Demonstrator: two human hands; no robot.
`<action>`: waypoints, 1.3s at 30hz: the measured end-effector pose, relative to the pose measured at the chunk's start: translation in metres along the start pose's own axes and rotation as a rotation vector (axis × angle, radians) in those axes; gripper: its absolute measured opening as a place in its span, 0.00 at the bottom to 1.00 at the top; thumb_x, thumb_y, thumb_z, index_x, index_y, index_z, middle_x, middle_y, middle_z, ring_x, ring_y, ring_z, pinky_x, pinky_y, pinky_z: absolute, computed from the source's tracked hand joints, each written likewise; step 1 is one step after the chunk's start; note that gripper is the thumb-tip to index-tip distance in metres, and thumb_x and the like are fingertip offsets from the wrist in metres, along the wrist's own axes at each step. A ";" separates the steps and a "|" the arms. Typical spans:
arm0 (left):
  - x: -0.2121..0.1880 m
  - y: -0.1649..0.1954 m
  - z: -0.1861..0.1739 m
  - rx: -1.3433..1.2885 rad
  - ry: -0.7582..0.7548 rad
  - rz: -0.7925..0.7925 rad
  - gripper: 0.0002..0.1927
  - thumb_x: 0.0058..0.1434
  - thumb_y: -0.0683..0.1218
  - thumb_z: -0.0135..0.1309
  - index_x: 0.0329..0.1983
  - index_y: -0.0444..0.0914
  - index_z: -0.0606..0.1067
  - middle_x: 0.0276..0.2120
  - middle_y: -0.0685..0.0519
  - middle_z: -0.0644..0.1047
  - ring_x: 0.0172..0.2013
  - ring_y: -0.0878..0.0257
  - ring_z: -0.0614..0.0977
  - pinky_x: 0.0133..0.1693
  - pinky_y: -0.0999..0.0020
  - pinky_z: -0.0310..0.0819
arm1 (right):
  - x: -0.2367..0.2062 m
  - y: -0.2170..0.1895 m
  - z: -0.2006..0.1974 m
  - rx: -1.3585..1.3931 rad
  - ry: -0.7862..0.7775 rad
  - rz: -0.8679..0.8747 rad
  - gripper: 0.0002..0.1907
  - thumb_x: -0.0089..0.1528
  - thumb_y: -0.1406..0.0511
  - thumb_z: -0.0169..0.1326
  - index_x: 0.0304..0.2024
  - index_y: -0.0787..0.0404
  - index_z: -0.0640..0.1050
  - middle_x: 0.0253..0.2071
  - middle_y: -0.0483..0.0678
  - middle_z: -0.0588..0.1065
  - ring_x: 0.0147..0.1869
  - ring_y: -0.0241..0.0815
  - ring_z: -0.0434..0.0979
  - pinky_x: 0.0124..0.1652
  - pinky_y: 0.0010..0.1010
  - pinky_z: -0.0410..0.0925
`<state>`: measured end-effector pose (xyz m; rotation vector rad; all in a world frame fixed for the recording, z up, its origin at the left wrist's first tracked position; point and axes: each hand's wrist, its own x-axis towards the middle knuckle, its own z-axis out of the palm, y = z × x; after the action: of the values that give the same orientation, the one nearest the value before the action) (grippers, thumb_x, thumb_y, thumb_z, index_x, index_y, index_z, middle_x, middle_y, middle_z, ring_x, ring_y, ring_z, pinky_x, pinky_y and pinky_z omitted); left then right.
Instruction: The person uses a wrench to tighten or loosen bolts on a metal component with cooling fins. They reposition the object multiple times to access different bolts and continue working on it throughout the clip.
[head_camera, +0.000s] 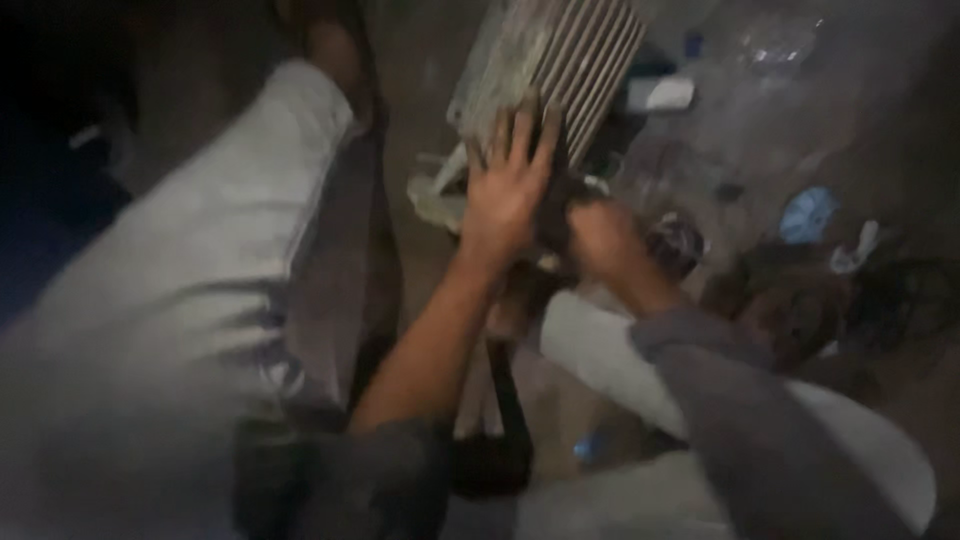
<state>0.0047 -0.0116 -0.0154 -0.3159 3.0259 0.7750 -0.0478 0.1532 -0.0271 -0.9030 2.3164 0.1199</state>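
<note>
The ribbed metal panel (560, 60) stands tilted on the floor in front of my knees. It looks stiff and rather heavy, its thin fins easy to bend, so I judge the frame edge is the place to grip. My left hand (505, 190) lies flat on it, fingers wide. My right hand (600, 240), just below the panel, is closed around something dark. Right of the panel lie 1 blue round thing (806, 214) and a white packet (660, 95).

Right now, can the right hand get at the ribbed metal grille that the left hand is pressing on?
Probably yes. The right hand sits just beside the left hand, right below the ribbed metal grille, and nothing visible stands between them, though the picture is dark and blurred.
</note>
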 end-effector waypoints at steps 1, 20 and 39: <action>0.001 0.001 -0.002 -0.052 -0.002 -0.012 0.56 0.50 0.47 0.66 0.78 0.43 0.48 0.77 0.44 0.49 0.74 0.41 0.57 0.66 0.26 0.51 | 0.008 0.002 0.006 0.038 0.072 0.028 0.07 0.53 0.68 0.57 0.31 0.66 0.83 0.31 0.62 0.79 0.37 0.62 0.81 0.40 0.51 0.73; -0.001 -0.002 0.018 0.101 -0.003 -0.005 0.52 0.55 0.47 0.62 0.80 0.42 0.49 0.78 0.43 0.49 0.75 0.41 0.55 0.69 0.25 0.50 | -0.038 -0.011 -0.049 -0.289 -0.049 -0.194 0.11 0.55 0.63 0.60 0.38 0.60 0.82 0.32 0.56 0.81 0.34 0.54 0.84 0.33 0.45 0.75; 0.000 -0.003 0.024 0.212 -0.002 0.002 0.46 0.58 0.46 0.58 0.77 0.37 0.51 0.76 0.40 0.50 0.72 0.38 0.58 0.61 0.24 0.61 | -0.021 0.005 -0.006 -0.081 0.032 -0.178 0.09 0.58 0.64 0.59 0.38 0.63 0.81 0.30 0.59 0.80 0.34 0.58 0.83 0.34 0.47 0.73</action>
<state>0.0043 -0.0029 -0.0377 -0.3080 3.0691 0.4473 -0.0426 0.1676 -0.0104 -1.1550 2.2617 0.1258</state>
